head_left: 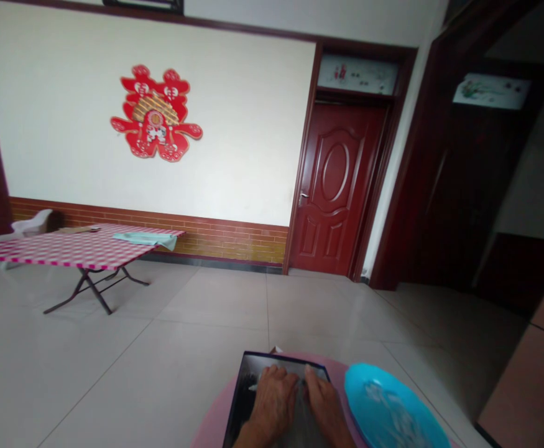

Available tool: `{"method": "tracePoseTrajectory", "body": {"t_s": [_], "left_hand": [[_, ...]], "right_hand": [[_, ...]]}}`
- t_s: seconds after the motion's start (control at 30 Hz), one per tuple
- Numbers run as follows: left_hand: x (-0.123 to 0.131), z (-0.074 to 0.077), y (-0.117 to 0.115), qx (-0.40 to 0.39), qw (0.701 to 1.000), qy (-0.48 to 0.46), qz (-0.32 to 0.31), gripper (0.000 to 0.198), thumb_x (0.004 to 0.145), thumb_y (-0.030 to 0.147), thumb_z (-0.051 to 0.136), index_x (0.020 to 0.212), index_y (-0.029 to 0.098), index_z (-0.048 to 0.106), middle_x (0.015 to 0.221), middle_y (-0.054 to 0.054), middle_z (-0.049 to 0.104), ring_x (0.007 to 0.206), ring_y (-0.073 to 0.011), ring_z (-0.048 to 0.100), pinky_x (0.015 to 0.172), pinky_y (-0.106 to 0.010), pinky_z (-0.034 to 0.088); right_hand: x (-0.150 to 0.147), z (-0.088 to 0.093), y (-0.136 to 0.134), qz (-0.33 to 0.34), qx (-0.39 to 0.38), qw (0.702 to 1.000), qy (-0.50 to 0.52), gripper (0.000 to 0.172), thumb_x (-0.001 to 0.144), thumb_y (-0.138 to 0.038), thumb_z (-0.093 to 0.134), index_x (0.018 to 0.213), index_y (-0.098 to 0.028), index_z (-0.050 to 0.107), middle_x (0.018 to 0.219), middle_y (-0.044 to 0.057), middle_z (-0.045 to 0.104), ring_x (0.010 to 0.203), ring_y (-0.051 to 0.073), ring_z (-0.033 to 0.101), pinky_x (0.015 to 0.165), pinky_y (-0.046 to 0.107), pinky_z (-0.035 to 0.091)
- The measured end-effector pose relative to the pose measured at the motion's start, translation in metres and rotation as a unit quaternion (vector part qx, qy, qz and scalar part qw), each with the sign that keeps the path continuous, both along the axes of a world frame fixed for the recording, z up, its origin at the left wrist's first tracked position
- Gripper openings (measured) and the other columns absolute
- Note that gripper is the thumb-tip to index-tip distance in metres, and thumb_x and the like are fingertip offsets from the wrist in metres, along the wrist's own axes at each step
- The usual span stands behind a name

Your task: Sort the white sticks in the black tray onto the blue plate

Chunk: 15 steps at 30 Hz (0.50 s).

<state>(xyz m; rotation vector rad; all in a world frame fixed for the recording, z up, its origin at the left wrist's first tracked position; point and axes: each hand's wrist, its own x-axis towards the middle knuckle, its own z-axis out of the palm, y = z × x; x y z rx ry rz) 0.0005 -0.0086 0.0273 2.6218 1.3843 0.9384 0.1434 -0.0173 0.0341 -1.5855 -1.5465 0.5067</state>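
Note:
At the bottom of the head view, a dark-edged open box (238,404) stands on a pink round table (216,410). My left hand (274,401) is over the box with its fingers bent and closed together. Close beside it, my right hand (322,401) is also closed, thumb and fingers towards the left hand. Between them runs a greyish, see-through sheet that looks like thin plastic (302,420), pinched at its upper end by both hands. Some dark and white bits show inside the box left of my left hand, too blurred to name.
A bright blue plastic tray (393,407) with pale small pieces in it is right of the box. Across the tiled floor stands a folding table (80,249) with a checked cover and a light green cloth (145,239). A brown cabinet (528,373) is at the right edge.

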Motion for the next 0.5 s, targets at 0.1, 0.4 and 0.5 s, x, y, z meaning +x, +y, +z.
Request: {"method": "tracePoseTrajectory", "body": {"t_s": [0.1,0.4,0.5], "left_hand": [[-0.0004,0.0007,0.0006,-0.001,1.0,-0.001,0.003,0.024,0.088,0.015,0.042,0.089,0.021,0.064,0.083,-0.006,0.064,0.081,-0.022,0.056,0.076,-0.035,0.039],[0.0002,-0.0048,0.0015,0.006,1.0,-0.003,-0.005,0.024,0.087,0.015,0.042,0.09,0.021,0.064,0.084,-0.007,0.065,0.081,-0.0223,0.056,0.077,-0.037,0.041],[-0.0002,-0.0014,0.0009,0.011,1.0,-0.009,-0.009,0.022,0.087,0.015,0.043,0.09,0.021,0.064,0.083,-0.006,0.065,0.079,-0.0218,0.057,0.077,-0.037,0.042]], "right_hand": [[-0.0009,-0.0007,0.0003,0.012,0.015,1.0,-0.014,0.044,0.081,-0.05,0.031,0.059,-0.024,0.058,0.071,0.009,0.07,0.07,0.023,0.063,0.07,0.034,0.045],[-0.0085,0.0041,-0.002,0.023,-0.012,1.0,0.009,0.057,0.083,-0.058,0.026,0.06,-0.022,0.064,0.072,0.013,0.072,0.07,0.025,0.064,0.069,0.034,0.045],[-0.0091,0.004,-0.0021,0.028,0.01,0.999,0.019,0.053,0.08,-0.059,0.033,0.061,-0.022,0.065,0.073,0.011,0.073,0.07,0.024,0.065,0.067,0.033,0.046]]}}
